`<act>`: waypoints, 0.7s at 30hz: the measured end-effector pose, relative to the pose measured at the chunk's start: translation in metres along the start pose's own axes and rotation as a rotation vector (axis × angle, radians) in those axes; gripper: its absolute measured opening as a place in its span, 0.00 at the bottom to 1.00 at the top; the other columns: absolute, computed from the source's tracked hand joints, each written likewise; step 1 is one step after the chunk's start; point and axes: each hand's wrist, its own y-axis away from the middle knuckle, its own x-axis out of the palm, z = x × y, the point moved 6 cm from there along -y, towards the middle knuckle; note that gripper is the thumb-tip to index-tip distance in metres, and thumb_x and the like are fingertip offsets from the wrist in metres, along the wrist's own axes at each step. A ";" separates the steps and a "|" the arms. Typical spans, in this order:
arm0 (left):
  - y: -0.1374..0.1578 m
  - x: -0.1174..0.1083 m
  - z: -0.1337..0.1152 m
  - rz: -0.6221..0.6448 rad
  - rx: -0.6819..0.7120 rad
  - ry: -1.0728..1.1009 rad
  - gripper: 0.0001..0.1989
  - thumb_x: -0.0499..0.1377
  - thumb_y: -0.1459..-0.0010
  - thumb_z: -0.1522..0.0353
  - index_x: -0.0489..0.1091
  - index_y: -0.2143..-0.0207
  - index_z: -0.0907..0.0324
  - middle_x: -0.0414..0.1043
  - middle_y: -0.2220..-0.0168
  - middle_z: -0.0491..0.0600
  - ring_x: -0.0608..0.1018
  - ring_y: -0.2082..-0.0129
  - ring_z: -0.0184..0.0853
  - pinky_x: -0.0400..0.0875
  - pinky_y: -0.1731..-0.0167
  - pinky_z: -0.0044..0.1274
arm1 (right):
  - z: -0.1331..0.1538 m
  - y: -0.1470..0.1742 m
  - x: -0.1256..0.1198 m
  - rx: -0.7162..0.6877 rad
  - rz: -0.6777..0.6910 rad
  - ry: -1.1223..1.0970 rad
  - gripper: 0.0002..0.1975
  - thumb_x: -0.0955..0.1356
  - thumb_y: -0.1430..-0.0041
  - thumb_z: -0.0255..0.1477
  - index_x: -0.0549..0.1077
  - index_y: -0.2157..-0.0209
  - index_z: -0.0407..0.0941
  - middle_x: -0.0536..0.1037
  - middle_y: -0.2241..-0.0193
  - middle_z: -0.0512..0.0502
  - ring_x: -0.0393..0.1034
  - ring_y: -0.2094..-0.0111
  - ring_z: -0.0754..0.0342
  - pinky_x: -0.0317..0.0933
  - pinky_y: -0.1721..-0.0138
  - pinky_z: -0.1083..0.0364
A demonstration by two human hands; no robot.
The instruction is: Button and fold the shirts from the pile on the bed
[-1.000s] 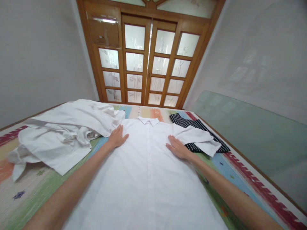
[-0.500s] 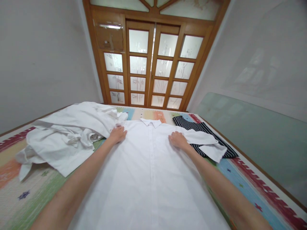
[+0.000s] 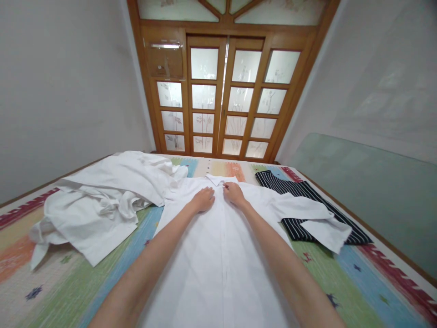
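Observation:
A white button-front shirt [image 3: 221, 255] lies spread front side up, its collar at the far end. My right hand [image 3: 234, 194] is closed in a pinch on the shirt just below the collar [image 3: 213, 180]. Just left of the button strip, my left hand [image 3: 204, 199] bears on the upper chest with its fingers curled together on the cloth. Both forearms reach over the shirt's body. The right sleeve [image 3: 303, 207] stretches sideways, its cuff over a folded black-and-white striped garment [image 3: 290, 182].
A crumpled pile of white cloth [image 3: 99, 196] lies to the left against the shirt's shoulder. Beneath everything spreads a multicoloured patterned bed cover [image 3: 129, 255]. A pale green panel [image 3: 368, 187] stands along the right edge, and wooden glazed doors [image 3: 221, 100] close off the far end.
Both hands have come inward from the shoulders to the shirt's middle near the collar. The shirt's sides look drawn in, and the view has shifted slightly.

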 end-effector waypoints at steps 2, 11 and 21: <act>-0.011 0.004 -0.002 -0.011 -0.027 -0.004 0.19 0.44 0.35 0.69 0.66 0.47 0.62 0.67 0.42 0.59 0.67 0.40 0.42 0.59 0.41 0.35 | -0.001 -0.011 0.002 0.078 -0.015 -0.016 0.18 0.61 0.39 0.23 0.76 0.51 0.40 0.79 0.53 0.40 0.71 0.51 0.52 0.59 0.51 0.58; -0.043 0.010 0.008 -0.120 -0.168 0.042 0.21 0.43 0.35 0.71 0.64 0.43 0.57 0.64 0.39 0.53 0.63 0.38 0.41 0.56 0.40 0.36 | -0.008 -0.025 0.014 0.338 -0.081 -0.018 0.18 0.62 0.39 0.40 0.76 0.57 0.43 0.80 0.58 0.35 0.74 0.55 0.43 0.63 0.56 0.51; -0.071 0.002 0.016 -0.199 -0.343 0.112 0.17 0.49 0.35 0.64 0.77 0.55 0.53 0.71 0.49 0.54 0.67 0.46 0.46 0.64 0.49 0.37 | -0.001 -0.022 0.013 0.225 -0.121 0.020 0.15 0.60 0.37 0.34 0.77 0.59 0.44 0.78 0.57 0.39 0.73 0.56 0.47 0.61 0.58 0.54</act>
